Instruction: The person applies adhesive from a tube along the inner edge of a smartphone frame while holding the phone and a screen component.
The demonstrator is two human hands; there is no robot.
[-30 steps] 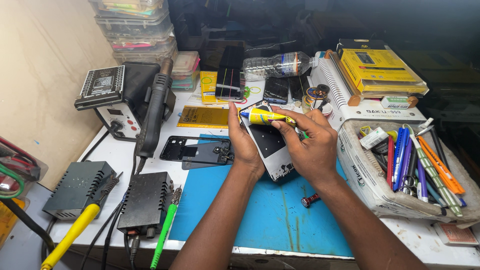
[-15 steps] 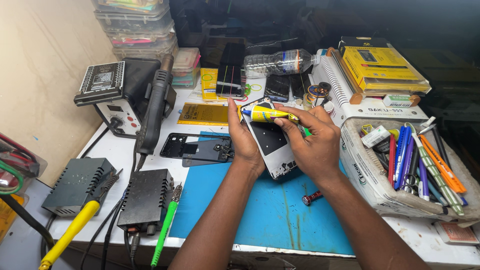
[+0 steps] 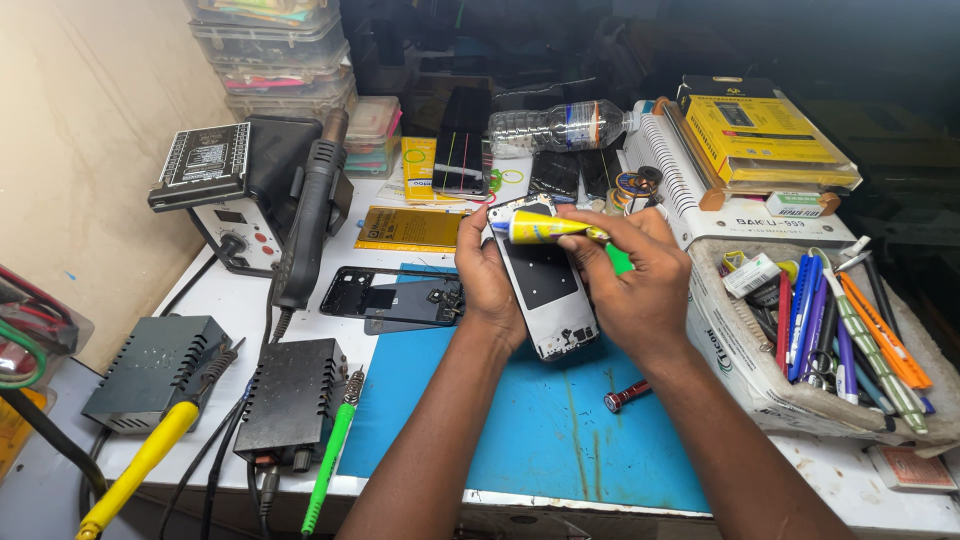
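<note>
My right hand (image 3: 640, 290) is clamped on a small yellow glue tube (image 3: 545, 228), fingers pinched along its body, its nozzle pointing left over the top edge of the opened phone frame (image 3: 545, 285). My left hand (image 3: 488, 275) is wrapped round the frame's left side, thumb up near the nozzle, holding the frame tilted just above the blue mat (image 3: 540, 430) on the bench (image 3: 240, 300).

To do this well, I judge I should keep the left grip firm so the frame cannot rock, squeeze lightly, and draw the tip slowly along the rim so the bead stays thin and even.

Near my right wrist a small red screwdriver (image 3: 627, 397) lies on the mat; left of my left hand lies a dark back cover (image 3: 395, 298).

Against the earlier views, the tube's tip sits slightly further left, closer to my left thumb; the frame and both hands have barely shifted.
</note>
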